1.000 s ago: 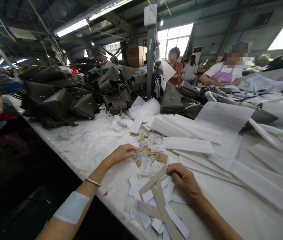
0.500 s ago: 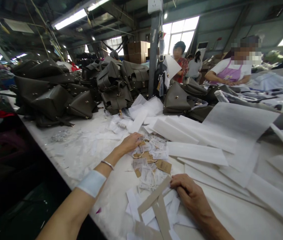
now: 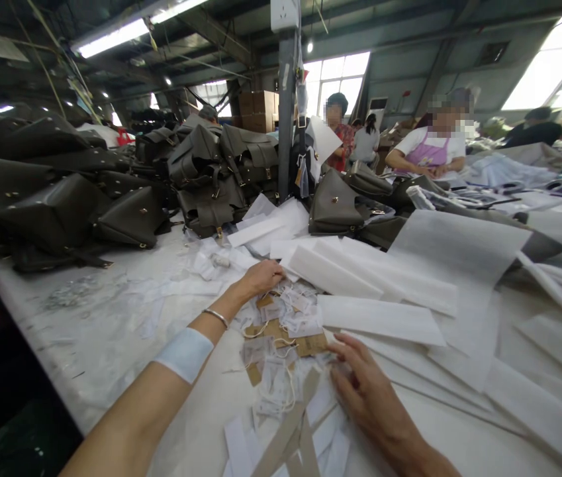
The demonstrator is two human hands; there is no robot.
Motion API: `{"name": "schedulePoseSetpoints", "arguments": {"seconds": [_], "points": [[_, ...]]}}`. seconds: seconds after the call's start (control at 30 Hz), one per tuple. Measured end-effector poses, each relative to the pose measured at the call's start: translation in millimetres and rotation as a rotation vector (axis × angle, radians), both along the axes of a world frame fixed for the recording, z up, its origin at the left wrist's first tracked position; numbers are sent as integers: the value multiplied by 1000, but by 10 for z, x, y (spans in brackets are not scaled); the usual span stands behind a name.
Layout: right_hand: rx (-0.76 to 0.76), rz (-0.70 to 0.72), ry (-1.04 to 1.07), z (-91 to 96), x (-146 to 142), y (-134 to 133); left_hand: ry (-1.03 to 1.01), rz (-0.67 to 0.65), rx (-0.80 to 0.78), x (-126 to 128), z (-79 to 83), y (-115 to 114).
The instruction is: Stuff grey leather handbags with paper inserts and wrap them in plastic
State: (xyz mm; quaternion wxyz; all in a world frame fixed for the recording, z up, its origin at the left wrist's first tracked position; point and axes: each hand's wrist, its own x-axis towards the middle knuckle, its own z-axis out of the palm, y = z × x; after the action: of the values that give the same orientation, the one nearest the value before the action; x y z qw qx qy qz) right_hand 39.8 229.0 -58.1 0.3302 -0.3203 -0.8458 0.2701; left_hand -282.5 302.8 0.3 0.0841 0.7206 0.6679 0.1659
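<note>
My left hand (image 3: 264,274) reaches to the far edge of a pile of brown paper hang tags (image 3: 312,344) with white strings and small clear plastic bags (image 3: 277,379). Its fingers are curled together, and whatever is between them is hidden. On the near right side, my right hand (image 3: 367,381) is open, fingers apart, its fingertips beside a brown tag. Below it lie grey-beige strips (image 3: 288,424) mixed with white paper strips (image 3: 237,442). A pale blue band and a silver bangle are on my left forearm.
Dark grey-brown handbags (image 3: 62,205) are heaped along the back left, more (image 3: 335,202) near a metal post (image 3: 288,112). Long white foam-like sheets (image 3: 382,318) cover the right side. A co-worker in a purple apron (image 3: 427,151) works across the table.
The view has swung right, shifting the scene left. My right hand has come away from the grey-beige strip and its fingers have spread. My left hand stays at the pile's far edge.
</note>
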Motion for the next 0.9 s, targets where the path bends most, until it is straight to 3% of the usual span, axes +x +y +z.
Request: {"name": "schedulePoseSetpoints", "arguments": {"seconds": [0.13,0.3,0.4,0.5,0.63,0.8,0.9], "points": [[2,-74,-66,52,-175,464,-13,-93,3,85,108,246],[59,-62,-94,373,-425,1196,-72,-82,17,144,496,688],[-22,-98,-119,623,-377,1693,-120,-96,22,212,722,890],[-125,-216,-180,719,-211,2052,-137,-88,15,263,817,976],[-112,-154,-228,625,-84,2133,-98,-99,-118,297,662,917],[172,-58,-124,524,-236,1828,-3,-79,-204,334,273,782],[222,139,-57,521,-424,1594,-14,-51,-158,356,146,820]]}}
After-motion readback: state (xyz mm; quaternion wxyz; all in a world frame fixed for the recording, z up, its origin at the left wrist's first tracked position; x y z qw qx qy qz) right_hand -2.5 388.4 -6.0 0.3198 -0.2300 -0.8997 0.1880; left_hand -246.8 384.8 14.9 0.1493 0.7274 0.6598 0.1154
